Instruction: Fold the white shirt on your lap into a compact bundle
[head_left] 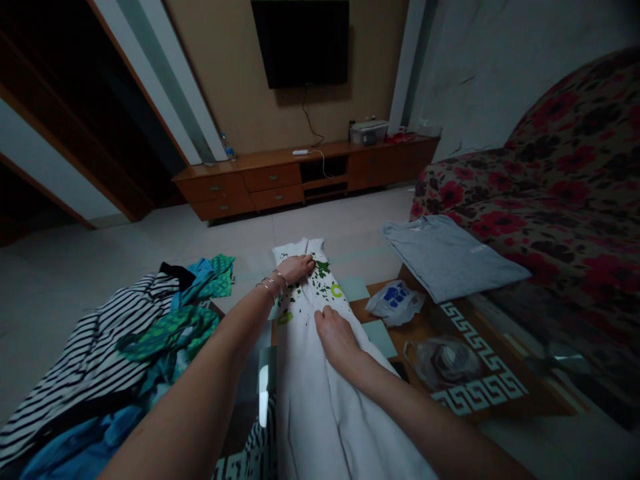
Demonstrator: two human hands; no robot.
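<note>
A white garment (pixel 320 393) with a green speckled print lies folded lengthwise on a glass-topped table (pixel 480 373), running away from me. My left hand (pixel 296 267), with bracelets on the wrist, rests flat on the printed far end. My right hand (pixel 336 335) presses down on the middle of the garment, fingers curled into the fabric fold. Neither hand lifts the cloth.
A heap of clothes (pixel 115 353), striped, blue and green, lies at the left. A grey T-shirt (pixel 450 257) lies flat beside a floral sofa (pixel 565 180). A crumpled plastic bag (pixel 396 301) and a clear bag (pixel 443 360) sit on the table. A TV cabinet (pixel 305 177) stands by the far wall.
</note>
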